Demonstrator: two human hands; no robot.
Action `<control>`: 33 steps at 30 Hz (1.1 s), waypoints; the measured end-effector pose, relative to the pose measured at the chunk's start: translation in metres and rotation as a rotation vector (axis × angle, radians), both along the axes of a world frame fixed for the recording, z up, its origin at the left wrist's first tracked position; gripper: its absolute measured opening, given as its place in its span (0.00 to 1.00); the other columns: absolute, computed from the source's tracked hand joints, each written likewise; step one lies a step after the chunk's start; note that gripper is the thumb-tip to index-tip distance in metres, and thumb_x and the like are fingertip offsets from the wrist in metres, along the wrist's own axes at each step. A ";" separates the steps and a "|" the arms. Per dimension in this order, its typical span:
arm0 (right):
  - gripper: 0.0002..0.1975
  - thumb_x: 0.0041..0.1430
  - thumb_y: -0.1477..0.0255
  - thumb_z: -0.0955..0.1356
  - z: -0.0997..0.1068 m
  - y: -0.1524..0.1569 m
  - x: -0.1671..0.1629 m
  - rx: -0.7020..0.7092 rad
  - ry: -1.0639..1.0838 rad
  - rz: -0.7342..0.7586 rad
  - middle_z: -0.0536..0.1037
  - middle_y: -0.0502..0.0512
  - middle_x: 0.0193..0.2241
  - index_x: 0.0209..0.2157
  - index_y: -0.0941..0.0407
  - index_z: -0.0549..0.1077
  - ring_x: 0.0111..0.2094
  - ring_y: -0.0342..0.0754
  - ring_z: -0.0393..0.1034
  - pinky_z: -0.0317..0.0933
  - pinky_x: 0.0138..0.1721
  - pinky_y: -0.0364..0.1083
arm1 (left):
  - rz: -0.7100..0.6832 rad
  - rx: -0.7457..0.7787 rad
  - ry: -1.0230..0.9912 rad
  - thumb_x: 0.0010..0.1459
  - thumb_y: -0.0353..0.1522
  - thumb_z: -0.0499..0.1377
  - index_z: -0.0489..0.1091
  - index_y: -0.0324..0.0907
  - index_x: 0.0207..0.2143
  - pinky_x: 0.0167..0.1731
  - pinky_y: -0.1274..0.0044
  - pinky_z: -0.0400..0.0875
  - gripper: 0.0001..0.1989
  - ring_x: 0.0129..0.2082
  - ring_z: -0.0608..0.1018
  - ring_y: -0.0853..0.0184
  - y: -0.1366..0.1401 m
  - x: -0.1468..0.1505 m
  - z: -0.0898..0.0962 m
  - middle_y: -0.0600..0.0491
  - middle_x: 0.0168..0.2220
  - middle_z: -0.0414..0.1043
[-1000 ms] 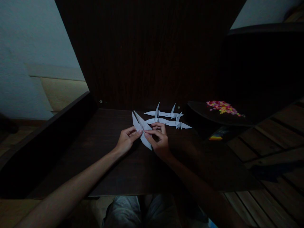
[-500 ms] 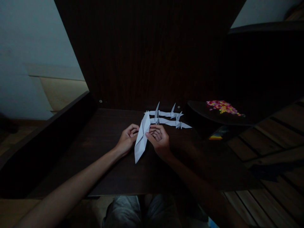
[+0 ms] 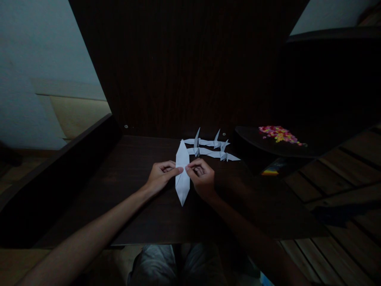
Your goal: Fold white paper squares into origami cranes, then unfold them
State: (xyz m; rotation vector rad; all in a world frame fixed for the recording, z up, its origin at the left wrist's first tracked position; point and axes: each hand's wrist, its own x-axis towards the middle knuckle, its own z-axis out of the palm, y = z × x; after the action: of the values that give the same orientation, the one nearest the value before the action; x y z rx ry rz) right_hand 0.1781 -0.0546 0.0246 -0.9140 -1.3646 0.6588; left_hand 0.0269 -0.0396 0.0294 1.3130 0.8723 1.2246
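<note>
A long white folded paper [image 3: 182, 186], pointed at both ends, is held between my two hands above the dark tabletop. My left hand [image 3: 162, 174] grips its left edge, thumb lying flat across the middle. On the opposite edge my right hand [image 3: 202, 174] pinches the paper between thumb and forefinger, the other fingers curled. Creases run along the lower half of the sheet. Just beyond it lie several white folded paper figures [image 3: 208, 152] with upright points, set in two rows; the held paper covers part of their left ends.
The dark wooden tabletop [image 3: 133, 222] has a raised side board [image 3: 59, 171] on the left and a tall dark panel [image 3: 184, 67] behind. To the right, a dark curved surface [image 3: 247, 139] bears a pile of small pink and yellow pieces [image 3: 279, 134].
The folded paper has turned from a tilt to nearly straight up and down, its broad face now toward me. My left thumb has come over onto its front.
</note>
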 end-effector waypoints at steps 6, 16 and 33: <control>0.02 0.52 0.73 0.68 -0.002 0.000 0.001 0.047 -0.081 -0.004 0.71 0.50 0.25 0.27 0.55 0.70 0.28 0.44 0.67 0.62 0.30 0.43 | 0.035 0.041 0.034 0.42 0.37 0.69 0.73 0.37 0.21 0.27 0.78 0.66 0.12 0.25 0.73 0.70 0.000 -0.001 0.000 0.53 0.25 0.73; 0.02 0.51 0.76 0.67 -0.001 0.001 0.002 0.075 -0.187 0.030 0.71 0.50 0.26 0.28 0.55 0.73 0.28 0.44 0.67 0.62 0.29 0.43 | 0.076 0.153 0.109 0.48 0.38 0.66 0.72 0.38 0.22 0.26 0.79 0.64 0.12 0.24 0.70 0.71 -0.003 -0.001 0.004 0.55 0.22 0.69; 0.03 0.52 0.74 0.69 -0.002 0.000 0.001 0.054 -0.165 0.068 0.69 0.50 0.28 0.26 0.55 0.71 0.29 0.44 0.67 0.62 0.29 0.43 | 0.125 0.179 0.085 0.52 0.36 0.60 0.75 0.39 0.21 0.31 0.76 0.67 0.12 0.30 0.73 0.65 -0.001 -0.004 0.005 0.51 0.27 0.73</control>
State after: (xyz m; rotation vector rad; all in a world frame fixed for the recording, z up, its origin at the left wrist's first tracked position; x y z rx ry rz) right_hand 0.1788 -0.0543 0.0226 -0.8977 -1.5592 0.6048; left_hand 0.0225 -0.0409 0.0345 1.4808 0.9334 1.3781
